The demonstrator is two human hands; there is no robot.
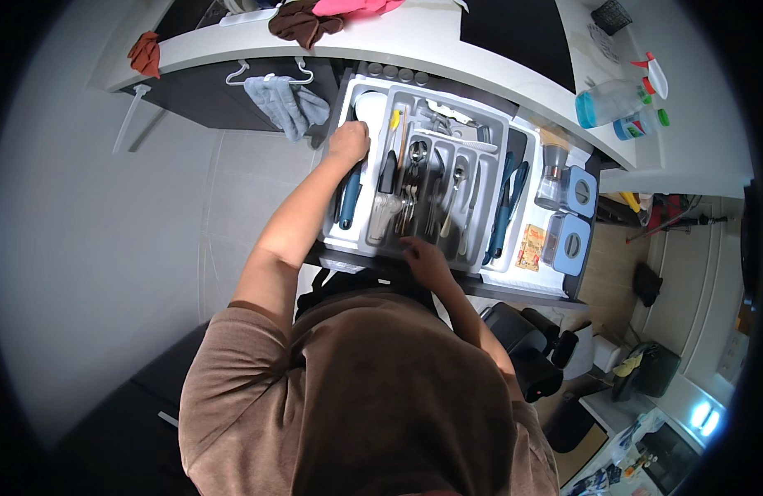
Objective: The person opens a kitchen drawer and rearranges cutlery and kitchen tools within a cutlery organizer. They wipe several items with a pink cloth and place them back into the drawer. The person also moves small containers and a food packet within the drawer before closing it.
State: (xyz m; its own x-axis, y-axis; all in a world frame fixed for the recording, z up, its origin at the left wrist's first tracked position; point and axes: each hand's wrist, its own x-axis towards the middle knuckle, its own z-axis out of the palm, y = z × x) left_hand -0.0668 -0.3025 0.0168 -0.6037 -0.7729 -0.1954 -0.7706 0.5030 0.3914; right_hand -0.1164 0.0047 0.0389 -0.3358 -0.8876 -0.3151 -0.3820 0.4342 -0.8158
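A kitchen drawer (524, 282) stands pulled out before me, with a grey cutlery tray (485, 239) in it. My left hand (349, 141) is curled over the narrow left section; its fingertips are hidden, so a grip is unclear. Around it lie a white round-headed utensil (370, 106) and a blue-handled utensil (350, 198). At the tray's front edge is my right hand (423, 260), fingers slightly apart, with nothing visible in them. Near its fingertips lie forks (408, 208) and clear plastic pieces (384, 214). Spoons (418, 150) and a black-handled utensil (389, 172) rest farther back.
Right of the tray are blue-handled utensils (502, 211), a grinder (550, 177), blue-lidded containers (570, 243) and a printed packet (530, 247). A white countertop (412, 37) overhangs the back. A grey cloth (285, 105) hangs at left; a spray bottle (613, 104) stands at right.
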